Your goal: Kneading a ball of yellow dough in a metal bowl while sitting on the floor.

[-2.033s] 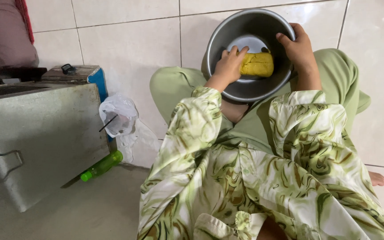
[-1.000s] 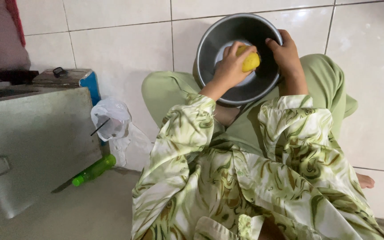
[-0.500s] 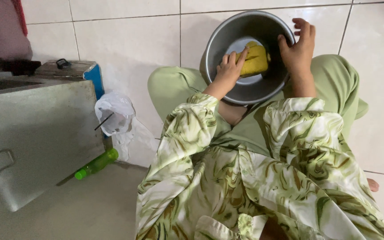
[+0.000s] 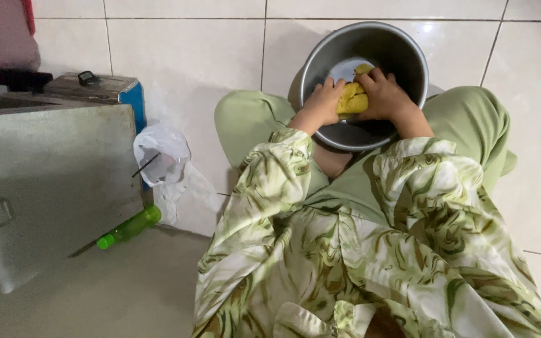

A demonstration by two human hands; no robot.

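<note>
both hands, left hand (image 4: 322,103) and right hand (image 4: 384,97), grip the dough (image 4: 352,100) with fingers curled; press evenly, bowl (image 4: 320,62) steady on the lap.

I sit on the tiled floor (image 4: 176,75) with a metal bowl (image 4: 402,53) in my lap. My left hand (image 4: 322,103) and right hand (image 4: 384,97) both press a yellow lump of dough (image 4: 352,100) inside it. A metal box (image 4: 51,181) stands at my left.
</note>
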